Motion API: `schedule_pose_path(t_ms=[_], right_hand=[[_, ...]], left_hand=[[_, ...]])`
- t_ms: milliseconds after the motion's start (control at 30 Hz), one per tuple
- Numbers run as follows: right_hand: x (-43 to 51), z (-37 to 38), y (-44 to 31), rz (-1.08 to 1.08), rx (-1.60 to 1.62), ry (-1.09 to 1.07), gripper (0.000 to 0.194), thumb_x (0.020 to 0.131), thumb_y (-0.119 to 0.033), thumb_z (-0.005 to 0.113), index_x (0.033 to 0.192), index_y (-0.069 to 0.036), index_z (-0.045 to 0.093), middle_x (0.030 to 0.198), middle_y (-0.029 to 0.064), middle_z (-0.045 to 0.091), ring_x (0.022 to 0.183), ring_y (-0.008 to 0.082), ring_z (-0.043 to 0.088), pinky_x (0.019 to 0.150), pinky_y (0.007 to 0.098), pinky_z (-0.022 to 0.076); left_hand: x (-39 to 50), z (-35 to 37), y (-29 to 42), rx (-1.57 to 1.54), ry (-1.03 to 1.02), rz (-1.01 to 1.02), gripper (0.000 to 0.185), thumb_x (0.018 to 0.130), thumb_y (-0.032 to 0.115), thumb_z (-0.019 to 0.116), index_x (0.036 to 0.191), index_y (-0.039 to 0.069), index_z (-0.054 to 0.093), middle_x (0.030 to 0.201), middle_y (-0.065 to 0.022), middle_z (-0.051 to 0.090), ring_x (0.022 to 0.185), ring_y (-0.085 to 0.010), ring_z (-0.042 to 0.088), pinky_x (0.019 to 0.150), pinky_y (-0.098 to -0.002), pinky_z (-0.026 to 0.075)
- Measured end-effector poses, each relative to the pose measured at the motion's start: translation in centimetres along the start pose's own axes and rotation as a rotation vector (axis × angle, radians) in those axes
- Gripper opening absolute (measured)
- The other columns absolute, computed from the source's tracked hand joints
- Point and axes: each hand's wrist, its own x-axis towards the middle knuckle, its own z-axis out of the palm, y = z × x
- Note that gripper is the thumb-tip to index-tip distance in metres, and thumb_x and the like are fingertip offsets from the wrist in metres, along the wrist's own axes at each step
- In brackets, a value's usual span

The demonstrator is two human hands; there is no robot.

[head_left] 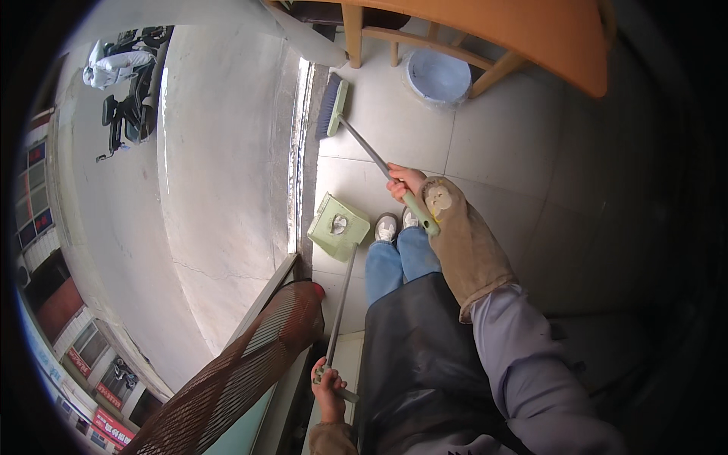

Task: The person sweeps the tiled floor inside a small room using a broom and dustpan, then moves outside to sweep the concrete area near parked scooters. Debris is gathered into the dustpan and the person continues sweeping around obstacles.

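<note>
My right hand [405, 181] grips the broom [364, 143] near the green end of its handle. The dark bristles rest on the tiled floor beside the doorway threshold. My left hand [329, 387] is closed around the upper handle of a light-green long-handled dustpan [347, 232]. Its pan lies on the tiles to the left of my shoes, by the threshold. A small whitish scrap [339, 223], perhaps crumpled paper, sits in the pan. Both hands are bare below brown sleeve covers.
A wooden table [512, 34] juts in overhead, and a lined waste bin [439, 75] stands by its legs. Brown mesh curtain [250, 352] hangs at lower left. Beyond the metal threshold [301, 153] lies pavement with a parked scooter [133, 114].
</note>
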Motion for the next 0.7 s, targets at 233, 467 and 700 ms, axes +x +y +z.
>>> schedule_pose_path(t_ms=[233, 467, 700], right_hand=[[-19.7, -13.9, 6.9, -0.047, 0.141, 0.180, 0.047, 0.090, -0.018, 0.044, 0.132, -0.034, 0.030, 0.071, 0.0024, 0.041, 0.050, 0.0044, 0.034, 0.040, 0.0159, 0.0312], [-26.7, -16.2, 14.7, -0.271, 0.193, 0.158, 0.046, 0.093, -0.021, 0.040, 0.134, -0.036, 0.026, 0.066, -0.0005, 0.037, 0.047, 0.0039, 0.029, 0.040, 0.0159, 0.0283], [-14.6, -11.8, 6.8, -0.403, 0.257, 0.087, 0.047, 0.089, -0.019, 0.047, 0.131, -0.033, 0.032, 0.067, 0.0007, 0.041, 0.047, 0.0035, 0.031, 0.040, 0.0156, 0.0287]], left_hand=[[2.9, 4.7, 5.4, 0.080, -0.197, 0.034, 0.039, 0.077, 0.004, 0.050, 0.115, 0.008, 0.041, 0.071, -0.0006, 0.046, 0.051, -0.0072, 0.038, 0.045, -0.0215, 0.034], [5.0, 7.6, 7.9, 0.340, -0.312, 0.056, 0.040, 0.076, 0.005, 0.051, 0.115, 0.009, 0.042, 0.067, -0.0001, 0.045, 0.048, -0.0074, 0.038, 0.042, -0.0208, 0.034], [6.4, 9.5, 7.6, 0.632, -0.366, 0.075, 0.038, 0.076, 0.007, 0.048, 0.113, 0.010, 0.041, 0.065, -0.0004, 0.043, 0.047, -0.0082, 0.036, 0.041, -0.0217, 0.034]])
